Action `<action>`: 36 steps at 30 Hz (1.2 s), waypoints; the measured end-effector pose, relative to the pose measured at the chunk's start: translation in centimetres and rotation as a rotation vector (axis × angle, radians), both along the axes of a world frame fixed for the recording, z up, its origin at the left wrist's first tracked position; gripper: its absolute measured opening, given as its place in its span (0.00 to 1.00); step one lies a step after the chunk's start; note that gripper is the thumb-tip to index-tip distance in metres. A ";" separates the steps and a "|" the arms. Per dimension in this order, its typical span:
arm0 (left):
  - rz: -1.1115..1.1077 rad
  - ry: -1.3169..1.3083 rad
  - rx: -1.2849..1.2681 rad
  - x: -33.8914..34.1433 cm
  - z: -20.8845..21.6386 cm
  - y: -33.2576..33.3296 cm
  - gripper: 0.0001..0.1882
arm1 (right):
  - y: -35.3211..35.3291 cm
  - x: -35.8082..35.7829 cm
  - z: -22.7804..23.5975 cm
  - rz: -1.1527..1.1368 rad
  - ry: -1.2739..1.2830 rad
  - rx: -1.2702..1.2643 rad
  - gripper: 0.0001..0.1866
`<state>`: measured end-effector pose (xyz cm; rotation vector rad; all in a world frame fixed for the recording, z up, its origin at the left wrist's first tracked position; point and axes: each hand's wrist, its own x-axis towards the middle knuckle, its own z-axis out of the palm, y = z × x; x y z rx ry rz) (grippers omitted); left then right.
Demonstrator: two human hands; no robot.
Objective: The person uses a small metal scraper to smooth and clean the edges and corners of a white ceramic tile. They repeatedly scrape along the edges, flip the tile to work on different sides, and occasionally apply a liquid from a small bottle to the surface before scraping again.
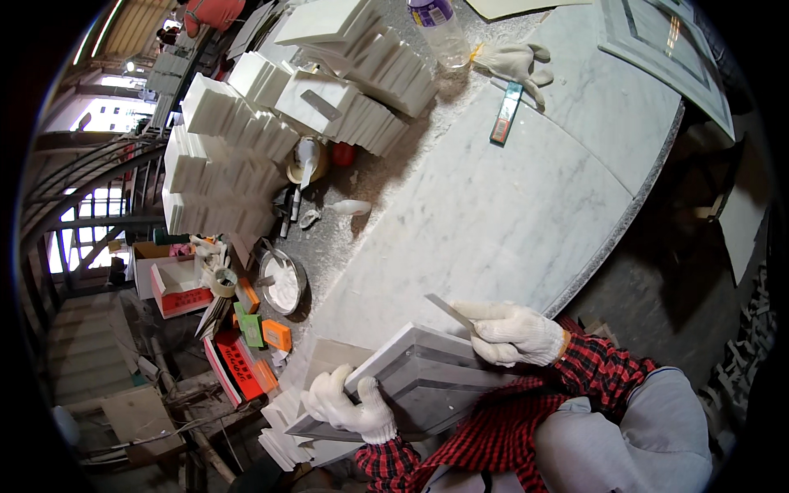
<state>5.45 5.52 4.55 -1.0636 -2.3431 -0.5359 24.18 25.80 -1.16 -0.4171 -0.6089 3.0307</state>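
My left hand (352, 404), in a white knit glove, is closed on the edge of a tilted stone panel (436, 382) with light and dark grey bands. The panel leans over the near edge of the white marble tabletop (468, 214), close to my lap. Above its right corner, my gloved right hand (516, 333) pinches a thin, flat grey strip (448, 311), like a scraper blade. The strip points left and upward and appears apart from the panel. A paler flat piece (329, 361) lies behind my left hand.
Stacks of white tiles (238, 156) stand at the far left. A metal bowl of white paste (282, 282) sits left of the slab, near small orange boxes (277, 335). Farther back are a plastic bottle (444, 37), a spare glove (514, 66) and a narrow green box (505, 115).
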 end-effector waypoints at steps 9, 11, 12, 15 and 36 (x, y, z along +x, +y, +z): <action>-0.080 0.042 -0.135 0.0 1.2 1.9 0.36 | -1.5 -1.6 0.7 -0.215 -0.078 -0.132 0.28; -0.140 -0.012 -0.145 0.4 1.8 3.3 0.33 | -1.5 -2.0 0.6 -0.218 -0.048 -0.134 0.29; -0.172 -0.051 -0.154 0.5 2.2 4.3 0.32 | -1.6 -2.1 0.3 -0.224 -0.032 -0.138 0.29; -0.251 -0.101 -0.120 0.0 2.0 6.5 0.30 | -1.6 -2.6 0.3 -0.213 -0.103 -0.072 0.29; -0.286 -0.291 0.227 -2.6 -0.6 10.2 0.14 | 0.3 -3.2 -1.1 -0.219 -0.176 0.208 0.28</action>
